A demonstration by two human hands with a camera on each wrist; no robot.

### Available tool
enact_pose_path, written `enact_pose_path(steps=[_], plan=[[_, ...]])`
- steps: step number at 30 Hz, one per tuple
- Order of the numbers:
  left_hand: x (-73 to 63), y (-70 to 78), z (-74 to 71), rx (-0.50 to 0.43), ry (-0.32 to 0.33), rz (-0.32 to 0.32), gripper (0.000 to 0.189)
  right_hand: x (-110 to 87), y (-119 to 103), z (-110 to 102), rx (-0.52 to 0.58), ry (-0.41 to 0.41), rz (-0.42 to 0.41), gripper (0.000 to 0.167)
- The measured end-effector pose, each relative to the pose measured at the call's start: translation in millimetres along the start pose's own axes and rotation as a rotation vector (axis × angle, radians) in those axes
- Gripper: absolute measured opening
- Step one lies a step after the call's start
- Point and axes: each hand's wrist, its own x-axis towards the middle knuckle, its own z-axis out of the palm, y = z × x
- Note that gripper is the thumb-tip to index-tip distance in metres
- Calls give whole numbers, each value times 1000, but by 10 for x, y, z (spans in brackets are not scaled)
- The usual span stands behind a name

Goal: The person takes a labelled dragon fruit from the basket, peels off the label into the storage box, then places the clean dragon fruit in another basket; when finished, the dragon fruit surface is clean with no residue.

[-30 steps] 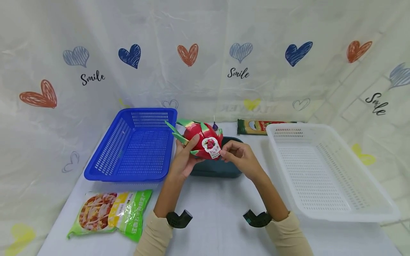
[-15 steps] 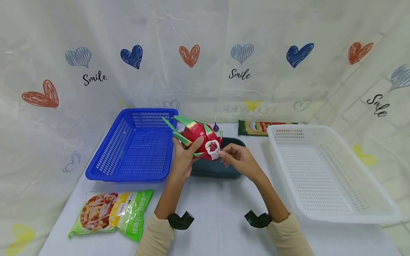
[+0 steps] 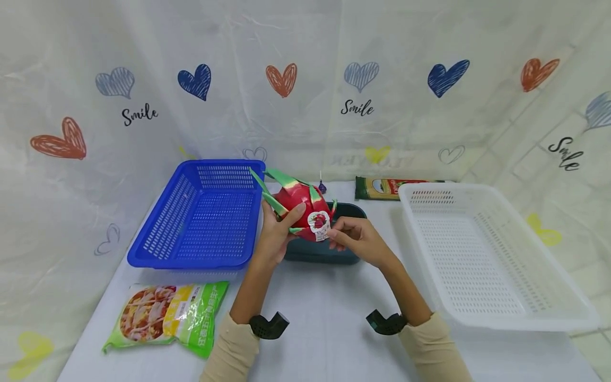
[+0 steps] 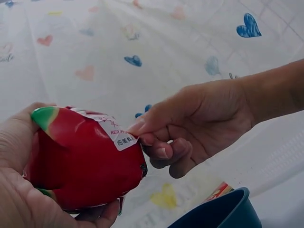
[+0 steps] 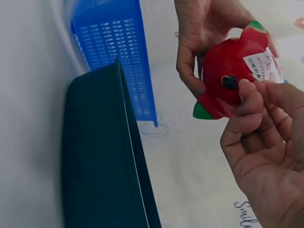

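Note:
A red dragon fruit (image 3: 298,199) with green-tipped scales is held tilted above a dark green tub (image 3: 320,252). My left hand (image 3: 273,233) grips it from the left, thumb across its side. On the fruit's right end sits a white printed sticker (image 3: 318,223). At the sticker's lower corner, my right hand (image 3: 360,240) pinches with thumb and index finger. The left wrist view shows that sticker corner (image 4: 124,140) right at the thumb tip. A dark round end (image 5: 230,81) of the fruit faces the right wrist camera.
Left of the tub stands a blue perforated basket (image 3: 205,223), and a white one (image 3: 477,254) stands on the right. A green and yellow food packet (image 3: 167,318) lies front left. Behind are a long packet (image 3: 382,188) and a small purple item (image 3: 322,187).
The dragon fruit has turned slightly in my left hand, and its sticker now sits a little farther right. My right hand has stayed at the sticker's corner.

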Motion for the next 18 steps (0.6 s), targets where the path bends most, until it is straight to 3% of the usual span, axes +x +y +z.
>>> enact_pose_path(steps=[6,11,18], plan=[[-14,5,11,-48,-35,-35,68,-33,-48,55,13,42,-37,12],[-38,-10,16,-57,-4,-50,65,-52,-61,101,28,44,-28,13],[-24,-27,60,-14,-23,32,70,-65,-29,78,67,70,-5,16]])
